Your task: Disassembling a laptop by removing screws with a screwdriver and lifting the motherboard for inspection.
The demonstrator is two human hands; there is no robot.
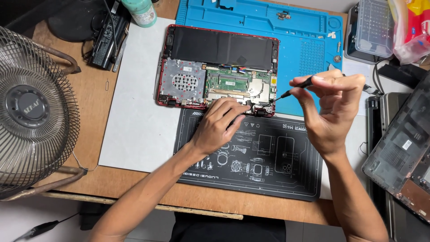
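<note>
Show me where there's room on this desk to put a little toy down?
The white sheet between the fan and the open red laptop is bare. The black mat below the right hand has room too. Right of the blue mat it's crowded.

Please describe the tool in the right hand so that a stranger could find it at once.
Start at the opened red laptop in the middle of the desk. At its near right corner, the right hand pinches a thin black screwdriver, tip down at the laptop's edge. It is the only slim dark rod there; the left hand holds nothing.
</note>
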